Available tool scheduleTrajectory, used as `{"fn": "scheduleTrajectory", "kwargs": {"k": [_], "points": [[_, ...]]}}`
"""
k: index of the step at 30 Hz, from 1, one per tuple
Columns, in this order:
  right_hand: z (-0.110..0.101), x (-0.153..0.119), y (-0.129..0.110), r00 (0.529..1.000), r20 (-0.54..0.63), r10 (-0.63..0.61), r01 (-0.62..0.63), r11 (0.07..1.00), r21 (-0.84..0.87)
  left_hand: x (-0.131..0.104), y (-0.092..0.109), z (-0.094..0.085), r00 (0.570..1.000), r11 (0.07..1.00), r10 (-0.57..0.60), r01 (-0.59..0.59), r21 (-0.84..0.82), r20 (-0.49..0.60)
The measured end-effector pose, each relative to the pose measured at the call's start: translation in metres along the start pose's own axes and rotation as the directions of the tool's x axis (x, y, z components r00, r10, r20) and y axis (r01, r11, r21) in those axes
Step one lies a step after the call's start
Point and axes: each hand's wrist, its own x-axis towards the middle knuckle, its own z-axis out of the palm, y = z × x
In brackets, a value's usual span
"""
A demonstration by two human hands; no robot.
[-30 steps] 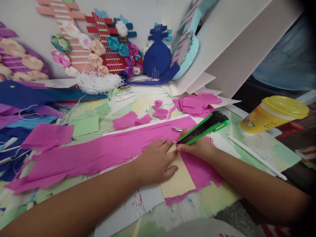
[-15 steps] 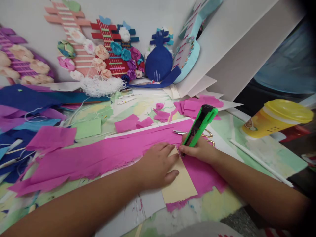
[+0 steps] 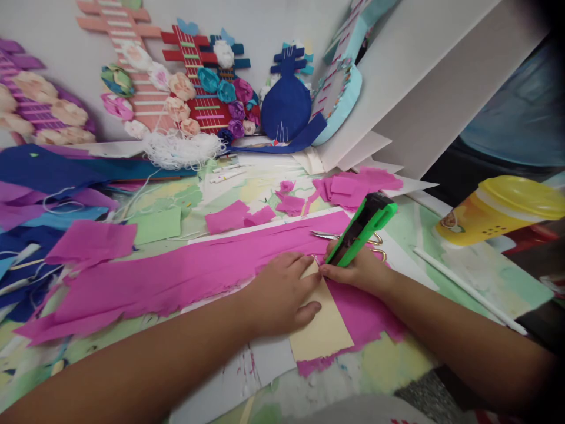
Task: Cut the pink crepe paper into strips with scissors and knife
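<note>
My right hand [image 3: 359, 272] grips a green and black utility knife [image 3: 364, 229], its tip down at the edge of a cream card [image 3: 324, 330]. Fingers spread, my left hand [image 3: 285, 294] presses flat on that card. Beneath the card lies a long strip of magenta crepe paper [image 3: 176, 271], with torn edges, stretching away to the left. White paper [image 3: 247, 371] shows under the strip. Gold-handled scissors [image 3: 324, 235] rest on the magenta paper just behind the knife, partly hidden by my right hand. The blade's tip is too small to make out.
Paper-covered instrument shapes, including a dark blue one [image 3: 286, 109], lean along the back wall. White string [image 3: 183, 149] is heaped before them. Magenta scraps [image 3: 359, 188] and a green paper square [image 3: 156, 225] lie around. At right are a yellow lidded cup [image 3: 477, 215] and a white stick [image 3: 468, 290].
The knife in my right hand leans a little further right and sits slightly lower. My left hand stays pressed on the card. The view has shifted slightly.
</note>
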Motion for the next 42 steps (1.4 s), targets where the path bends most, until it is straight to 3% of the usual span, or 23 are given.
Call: {"fn": "scheduleTrajectory", "kwargs": {"k": [14, 19, 32, 42], "points": [[-0.004, 0.003, 0.010, 0.999, -0.047, 0.022, -0.016, 0.994, 0.108, 0.000, 0.001, -0.002, 1.000, 1.000, -0.005, 0.005, -0.002, 0.017], [-0.008, 0.003, 0.010, 0.998, 0.068, -0.006, -0.013, 0.962, 0.271, 0.000, 0.002, -0.005, 0.999, 1.000, -0.016, 0.015, 0.010, 0.046], [-0.001, -0.003, 0.002, 0.991, 0.130, -0.039, 0.042, 0.999, -0.024, 0.001, 0.002, -0.004, 0.999, 1.000, -0.021, 0.021, 0.004, 0.041], [-0.001, -0.002, 0.002, 1.000, -0.013, 0.001, -0.001, 1.000, -0.023, 0.000, 0.000, 0.001, 1.000, 1.000, 0.001, -0.001, 0.031, 0.004]]}}
